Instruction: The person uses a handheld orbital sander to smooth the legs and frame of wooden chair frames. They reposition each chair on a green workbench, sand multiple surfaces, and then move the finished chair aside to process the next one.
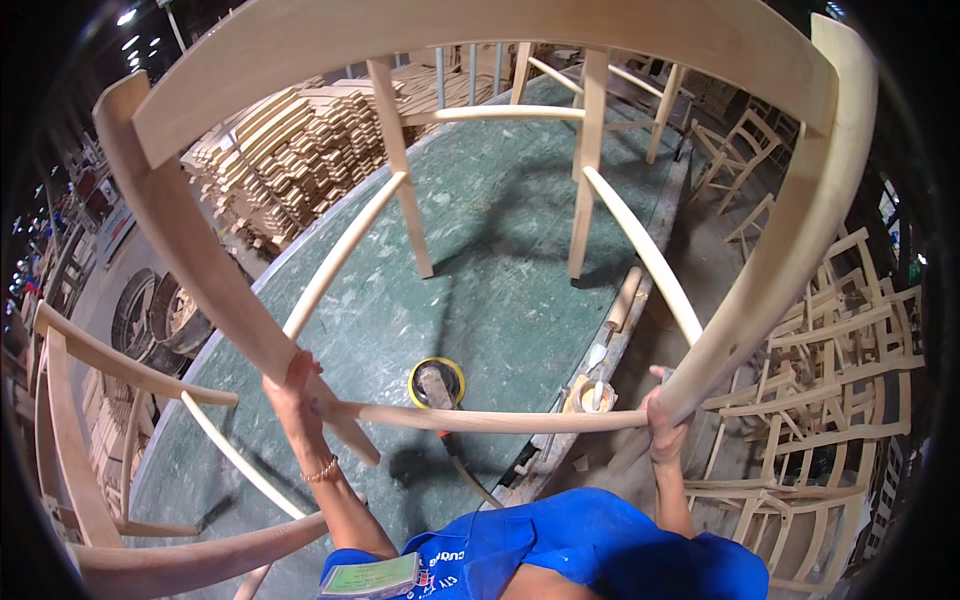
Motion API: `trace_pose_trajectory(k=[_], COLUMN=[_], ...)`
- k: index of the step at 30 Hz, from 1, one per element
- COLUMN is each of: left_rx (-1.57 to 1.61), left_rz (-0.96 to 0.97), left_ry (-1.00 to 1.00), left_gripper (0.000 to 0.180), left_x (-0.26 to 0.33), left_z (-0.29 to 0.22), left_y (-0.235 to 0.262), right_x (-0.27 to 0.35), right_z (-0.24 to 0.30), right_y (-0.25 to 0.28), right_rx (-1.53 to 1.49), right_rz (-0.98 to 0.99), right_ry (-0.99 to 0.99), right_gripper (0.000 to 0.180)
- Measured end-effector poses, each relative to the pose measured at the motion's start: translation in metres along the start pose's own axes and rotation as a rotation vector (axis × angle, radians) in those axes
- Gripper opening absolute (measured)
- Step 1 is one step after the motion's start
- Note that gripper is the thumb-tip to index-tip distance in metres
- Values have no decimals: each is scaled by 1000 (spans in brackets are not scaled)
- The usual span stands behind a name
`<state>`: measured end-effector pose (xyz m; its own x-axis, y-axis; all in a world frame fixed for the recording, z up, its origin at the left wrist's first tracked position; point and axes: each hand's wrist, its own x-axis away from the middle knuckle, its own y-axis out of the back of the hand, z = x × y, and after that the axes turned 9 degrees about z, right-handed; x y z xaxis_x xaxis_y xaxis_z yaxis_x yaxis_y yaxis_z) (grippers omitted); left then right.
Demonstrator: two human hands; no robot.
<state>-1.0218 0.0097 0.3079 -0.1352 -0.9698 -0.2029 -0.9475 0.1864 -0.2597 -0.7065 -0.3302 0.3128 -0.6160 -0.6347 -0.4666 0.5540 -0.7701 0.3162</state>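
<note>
Between my hands stands a bare wooden chair frame (490, 419), with its curved back rail uppermost and its far legs reaching down to the green worktable (500, 330). My left hand (292, 392) is wrapped round its left back post, near the joint with the cross rail. Gripping the right back post at about the same height is my right hand (666, 428), partly hidden behind the wood. Under the frame a round sander (437, 386) with a yellow rim lies on the table, its hose trailing toward me.
Along the table's right edge are a small tub (590, 397) and a wooden roller-like piece (624, 298). Another chair frame (120, 365) stands close on my left. Stacked wooden parts (290, 150) rise beyond the table, and piled chair frames (830, 400) fill the right side.
</note>
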Motion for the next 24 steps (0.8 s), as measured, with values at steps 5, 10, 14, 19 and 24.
trace_pose_trajectory(k=[5,10,14,19,24], left_rx=[-186,-245,-175,-239,-259], left_rz=[-40,26,139,35,141], left_ry=[-68,-16,-99,28,-60], left_gripper=[25,22,19,22,32], left_x=[43,41,34,31,19], left_z=[-72,-84,-77,-57,-62], left_y=[5,-28,-57,-55,-64], right_x=[-47,-109,-157,-155,-139], right_z=[3,-48,-40,-38,-37], right_y=[-10,2,7,-2,-7], right_rx=[-109,109,205,350,510], right_rz=[9,-164,-124,-152,-120], right_ry=[-67,-10,15,-2,-33], right_gripper=[45,47,54,59,46])
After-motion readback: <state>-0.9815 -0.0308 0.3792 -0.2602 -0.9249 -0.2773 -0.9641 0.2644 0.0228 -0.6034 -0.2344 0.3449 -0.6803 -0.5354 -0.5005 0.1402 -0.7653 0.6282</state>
